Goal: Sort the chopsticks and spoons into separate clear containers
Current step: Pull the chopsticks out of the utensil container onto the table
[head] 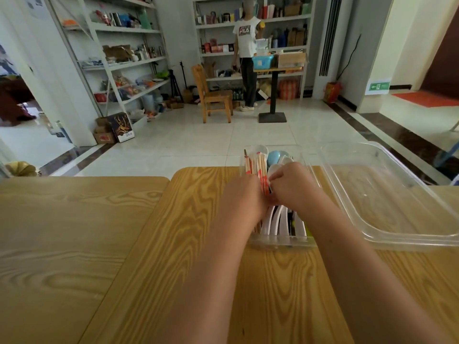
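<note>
A narrow clear container (pixel 280 240) stands on the wooden table (pixel 173 244), holding wrapped chopsticks (pixel 255 162) with red print on its left side and white and pale blue spoons (pixel 275 157) on its right. Both my hands are inside it. My left hand (pixel 244 194) lies against the chopsticks, its fingers hidden. My right hand (pixel 289 184) has curled fingers pinching at the chopstick wrappers near the middle. A larger clear container (pixel 397 234) with nothing in it sits to the right, touching the narrow one.
A second wooden table (pixel 62 232) adjoins on the left. Beyond the table edge lies tiled floor with a wooden chair (pixel 211 95), a pedestal table (pixel 273 95), shelves of goods and a standing person (pixel 247 58).
</note>
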Tool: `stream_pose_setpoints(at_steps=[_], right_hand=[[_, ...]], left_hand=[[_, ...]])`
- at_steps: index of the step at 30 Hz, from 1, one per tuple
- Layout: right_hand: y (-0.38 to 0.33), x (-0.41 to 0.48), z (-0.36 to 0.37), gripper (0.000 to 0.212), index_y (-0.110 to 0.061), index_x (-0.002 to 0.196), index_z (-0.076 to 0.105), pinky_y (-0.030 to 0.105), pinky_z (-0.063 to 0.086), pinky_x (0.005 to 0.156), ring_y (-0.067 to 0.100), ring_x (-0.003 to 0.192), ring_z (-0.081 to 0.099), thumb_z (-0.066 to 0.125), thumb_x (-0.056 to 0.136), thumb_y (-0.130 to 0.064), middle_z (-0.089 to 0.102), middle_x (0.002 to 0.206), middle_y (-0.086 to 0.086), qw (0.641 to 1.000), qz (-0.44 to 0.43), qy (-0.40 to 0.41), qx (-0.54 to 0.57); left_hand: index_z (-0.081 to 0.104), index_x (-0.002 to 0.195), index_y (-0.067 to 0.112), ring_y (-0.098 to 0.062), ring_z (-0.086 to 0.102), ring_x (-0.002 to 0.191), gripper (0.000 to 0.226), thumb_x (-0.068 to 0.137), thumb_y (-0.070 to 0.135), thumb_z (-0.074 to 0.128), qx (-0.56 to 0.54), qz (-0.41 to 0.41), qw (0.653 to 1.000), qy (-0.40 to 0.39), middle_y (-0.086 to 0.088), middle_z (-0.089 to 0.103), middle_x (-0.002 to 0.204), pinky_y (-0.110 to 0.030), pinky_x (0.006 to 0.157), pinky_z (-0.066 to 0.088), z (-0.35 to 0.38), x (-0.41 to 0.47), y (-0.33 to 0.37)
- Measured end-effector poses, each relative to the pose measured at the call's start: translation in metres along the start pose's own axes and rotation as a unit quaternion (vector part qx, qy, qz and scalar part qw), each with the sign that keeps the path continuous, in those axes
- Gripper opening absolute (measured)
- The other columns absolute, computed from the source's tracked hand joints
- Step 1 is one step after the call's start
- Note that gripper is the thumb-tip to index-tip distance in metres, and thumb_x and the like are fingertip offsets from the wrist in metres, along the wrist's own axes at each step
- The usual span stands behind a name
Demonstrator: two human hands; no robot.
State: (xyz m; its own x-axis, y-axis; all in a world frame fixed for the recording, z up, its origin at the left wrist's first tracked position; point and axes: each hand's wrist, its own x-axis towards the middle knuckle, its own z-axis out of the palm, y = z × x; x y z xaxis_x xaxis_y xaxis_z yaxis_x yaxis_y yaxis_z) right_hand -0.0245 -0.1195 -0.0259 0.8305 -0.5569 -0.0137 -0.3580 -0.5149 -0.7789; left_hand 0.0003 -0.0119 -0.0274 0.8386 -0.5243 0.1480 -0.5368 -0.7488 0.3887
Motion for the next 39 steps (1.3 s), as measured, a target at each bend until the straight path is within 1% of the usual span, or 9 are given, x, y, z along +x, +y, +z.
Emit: stream_pose_setpoints(at_steps=[2, 7, 12, 15, 18, 23, 28, 33, 39], right_hand=[[0.002, -0.002, 0.004, 0.024, 0.0, 0.107, 0.064, 0.038, 0.057, 0.066, 0.027, 0.08, 0.064, 0.05, 0.087, 0.003, 0.066, 0.092, 0.014, 1.0, -0.011, 0.0, 0.007], [0.005, -0.006, 0.007, 0.019, 0.0, 0.092, 0.068, 0.025, 0.037, 0.049, 0.017, 0.061, 0.05, 0.05, 0.087, 0.002, 0.063, 0.082, 0.011, 0.999, -0.017, 0.011, -0.045], [0.008, -0.005, 0.011, 0.008, -0.004, 0.09, 0.067, 0.033, 0.052, 0.056, 0.019, 0.059, 0.057, 0.06, 0.086, -0.007, 0.063, 0.07, 0.008, 0.998, 0.002, 0.039, -0.039], [0.008, -0.002, 0.013, 0.008, -0.007, 0.095, 0.064, 0.023, 0.043, 0.044, 0.012, 0.054, 0.053, 0.062, 0.089, -0.012, 0.058, 0.067, 0.002, 0.997, 0.009, 0.047, -0.058], [0.008, -0.003, 0.014, 0.009, -0.008, 0.096, 0.066, 0.026, 0.048, 0.049, 0.014, 0.055, 0.056, 0.062, 0.089, -0.013, 0.06, 0.068, 0.003, 0.997, 0.006, 0.049, -0.062], [0.011, -0.005, 0.004, 0.008, -0.007, 0.085, 0.073, 0.042, 0.062, 0.066, 0.025, 0.065, 0.071, 0.066, 0.088, -0.008, 0.071, 0.07, 0.011, 0.997, 0.003, 0.034, 0.072], [-0.004, -0.018, -0.018, 0.016, -0.014, 0.074, 0.071, 0.045, 0.061, 0.071, 0.026, 0.067, 0.072, 0.068, 0.089, -0.007, 0.073, 0.07, 0.009, 0.98, -0.035, 0.06, 0.187], [-0.017, -0.031, -0.034, 0.009, -0.01, 0.098, 0.071, 0.028, 0.06, 0.071, 0.015, 0.072, 0.073, 0.066, 0.09, -0.009, 0.074, 0.082, 0.006, 0.946, -0.068, 0.043, 0.315], [-0.016, -0.039, -0.021, 0.01, -0.009, 0.099, 0.071, 0.028, 0.06, 0.072, 0.019, 0.079, 0.074, 0.067, 0.09, -0.009, 0.075, 0.085, 0.007, 0.954, -0.04, -0.033, 0.294]], left_hand=[[0.07, 0.09, 0.013, -0.011, 0.053, 0.057, 0.016, 0.095, 0.024, 0.061, 0.007, 0.004, 1.0, -0.002, 0.001, 0.061, 0.073, -0.02, 0.05, 0.042, 0.001, 0.0, 0.001], [0.068, 0.093, 0.01, -0.01, 0.054, 0.06, 0.012, 0.096, 0.019, 0.059, -0.007, 0.009, 1.0, -0.01, 0.0, 0.06, 0.075, -0.018, 0.052, 0.043, 0.002, -0.003, 0.003], [0.07, 0.099, 0.013, -0.009, 0.061, 0.069, 0.013, 0.093, 0.013, 0.059, -0.093, -0.026, 0.994, -0.048, -0.001, 0.068, 0.087, -0.019, 0.05, 0.04, -0.003, 0.0, -0.004], [0.07, 0.097, 0.014, -0.014, 0.065, 0.073, 0.012, 0.091, 0.011, 0.059, -0.103, -0.032, 0.992, -0.068, -0.003, 0.069, 0.085, -0.022, 0.054, 0.046, -0.002, 0.0, -0.005], [0.069, 0.1, 0.013, -0.014, 0.064, 0.074, 0.014, 0.092, 0.009, 0.058, -0.112, -0.032, 0.991, -0.073, -0.003, 0.068, 0.087, -0.022, 0.056, 0.046, -0.003, 0.0, -0.005], [0.066, 0.116, 0.017, -0.018, 0.068, 0.092, 0.024, 0.094, 0.009, 0.059, -0.197, -0.05, 0.978, -0.044, -0.002, 0.069, 0.106, -0.038, 0.083, 0.059, -0.005, 0.0, -0.008], [0.065, 0.107, 0.016, -0.013, 0.068, 0.074, 0.012, 0.097, 0.022, 0.062, -0.286, -0.026, 0.956, -0.059, -0.001, 0.071, 0.088, -0.031, 0.07, 0.06, -0.013, -0.005, -0.002], [0.068, 0.1, 0.018, -0.011, 0.067, 0.071, 0.01, 0.097, 0.024, 0.06, -0.33, -0.019, 0.944, 0.013, 0.002, 0.071, 0.084, -0.027, 0.066, 0.055, -0.035, -0.006, -0.001], [0.068, 0.092, 0.017, -0.004, 0.06, 0.061, 0.011, 0.097, 0.023, 0.061, -0.353, -0.095, 0.93, 0.031, 0.006, 0.065, 0.072, -0.019, 0.058, 0.049, -0.056, -0.03, -0.036]])
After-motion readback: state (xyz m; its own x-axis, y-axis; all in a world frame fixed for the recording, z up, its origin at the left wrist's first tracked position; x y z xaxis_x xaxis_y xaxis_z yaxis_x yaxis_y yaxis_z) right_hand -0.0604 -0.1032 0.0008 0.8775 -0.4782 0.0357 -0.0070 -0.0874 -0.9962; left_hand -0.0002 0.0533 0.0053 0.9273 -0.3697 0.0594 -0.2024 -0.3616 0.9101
